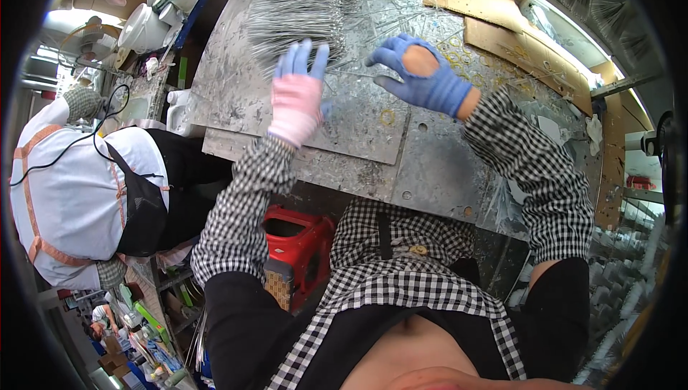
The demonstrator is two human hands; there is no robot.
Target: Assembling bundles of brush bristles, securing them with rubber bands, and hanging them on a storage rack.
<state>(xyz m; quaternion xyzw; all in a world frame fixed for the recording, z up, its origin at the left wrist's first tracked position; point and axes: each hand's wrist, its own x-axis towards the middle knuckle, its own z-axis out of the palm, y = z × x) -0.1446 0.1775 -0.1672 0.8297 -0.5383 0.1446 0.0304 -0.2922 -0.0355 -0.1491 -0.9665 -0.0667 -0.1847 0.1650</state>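
A large pile of thin silvery metal wires (294, 7) lies at the far side of the worktable. My left hand (296, 100), in a pink and white glove with blue fingers, is at the pile's near edge with its fingers stretched out. To its right is my right hand (423, 78), in a blue glove with a round hole over the back. Its thumb and fingers are curved and apart, with nothing clearly seen between them. A thin wire seems to run between the hands; whether either touches it, I cannot tell.
Yellow rings (459, 57) and loose wires are scattered on the stained grey worktable (351, 128). Cardboard strips (527, 53) line its far right edge. A red plastic stool (304, 247) stands below the near edge. On the left a person in white (86, 196) works beside white buckets (143, 28).
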